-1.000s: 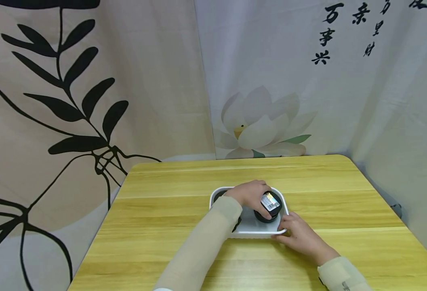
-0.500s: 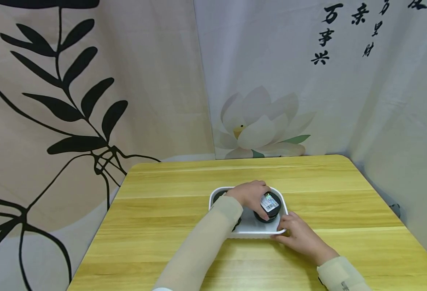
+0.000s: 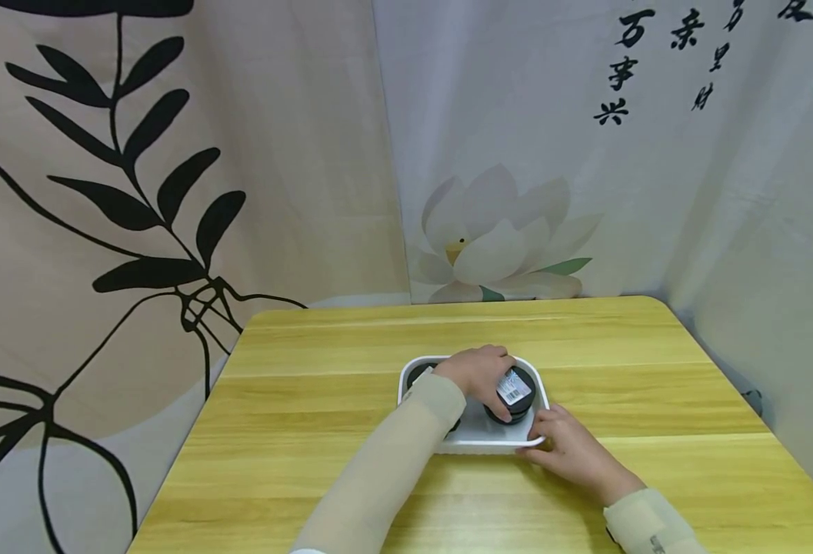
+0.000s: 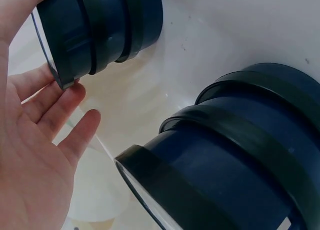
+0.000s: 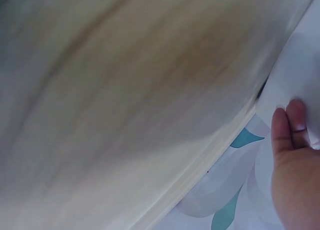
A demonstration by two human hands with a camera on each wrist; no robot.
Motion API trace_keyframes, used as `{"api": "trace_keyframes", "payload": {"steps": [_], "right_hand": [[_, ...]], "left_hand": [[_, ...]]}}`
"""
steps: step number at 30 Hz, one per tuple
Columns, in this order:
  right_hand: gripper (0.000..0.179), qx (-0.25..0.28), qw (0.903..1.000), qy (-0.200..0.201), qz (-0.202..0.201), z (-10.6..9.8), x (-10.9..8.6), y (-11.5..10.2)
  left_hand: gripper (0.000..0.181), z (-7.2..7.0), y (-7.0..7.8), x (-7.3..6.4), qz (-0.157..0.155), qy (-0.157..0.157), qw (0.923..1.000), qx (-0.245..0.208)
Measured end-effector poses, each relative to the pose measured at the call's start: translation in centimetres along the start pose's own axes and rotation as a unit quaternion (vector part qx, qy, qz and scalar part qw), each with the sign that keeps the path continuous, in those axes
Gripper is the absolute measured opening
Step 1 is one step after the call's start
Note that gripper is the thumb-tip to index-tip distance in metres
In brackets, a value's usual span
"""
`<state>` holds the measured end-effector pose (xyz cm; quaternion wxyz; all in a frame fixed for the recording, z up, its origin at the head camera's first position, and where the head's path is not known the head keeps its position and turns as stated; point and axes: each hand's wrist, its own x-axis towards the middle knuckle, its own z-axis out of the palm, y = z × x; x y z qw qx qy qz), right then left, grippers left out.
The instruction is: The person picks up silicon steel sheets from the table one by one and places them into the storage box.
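A white tray point(image 3: 478, 448) with rounded corners sits on the wooden table. Reaching into it, my left hand point(image 3: 478, 374) grips a dark ridged cylinder point(image 3: 517, 394) with a white label on top. The left wrist view shows the fingers around the top end of this cylinder point(image 4: 107, 27), which stands inside the tray. A second dark ridged cylinder point(image 4: 230, 150) is beside it; in the head view my left forearm and hand mostly hide it. With thumb and fingers, my right hand point(image 3: 572, 450) holds the tray's near right corner.
Wooden table point(image 3: 309, 431) surrounds the tray on all sides. Behind it hang light curtains, one with a black plant print point(image 3: 146, 275) and one with a lotus print point(image 3: 510, 238). My left sleeve point(image 3: 385, 469) crosses the tray's left part.
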<state>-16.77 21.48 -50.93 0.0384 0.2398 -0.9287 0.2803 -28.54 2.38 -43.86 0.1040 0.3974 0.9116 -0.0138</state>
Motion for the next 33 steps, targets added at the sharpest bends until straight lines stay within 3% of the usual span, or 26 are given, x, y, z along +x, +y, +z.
{"api": "trace_keyframes", "payload": {"steps": [9, 16, 22, 28, 33], "right_hand": [[0.012, 0.004, 0.9999, 0.003, -0.01, 0.2, 0.3, 0.0], [0.013, -0.003, 0.9997, 0.007, -0.025, 0.1, 0.3, 0.3], [0.015, -0.013, 0.9986, 0.024, -0.045, -0.1, 0.2, 0.5], [0.022, -0.024, 0.9983, 0.038, -0.036, -0.4, -0.4, 0.4], [0.027, -0.026, 0.9974, 0.065, -0.014, -0.9, -0.8, 0.2]], "left_hand": [[0.102, -0.2, -0.1, -0.5, -0.005, -0.001, 0.9999, 0.013], [0.106, -0.6, -0.3, -1.1, -0.021, -0.01, 0.9993, -0.03], [0.101, -0.7, -0.5, -1.6, -0.025, 0.005, 0.9982, -0.055], [0.084, -0.9, -0.5, -2.6, -0.039, 0.037, 0.9947, -0.088], [0.057, -1.1, -1.0, -4.0, -0.053, 0.075, 0.9926, -0.079]]}}
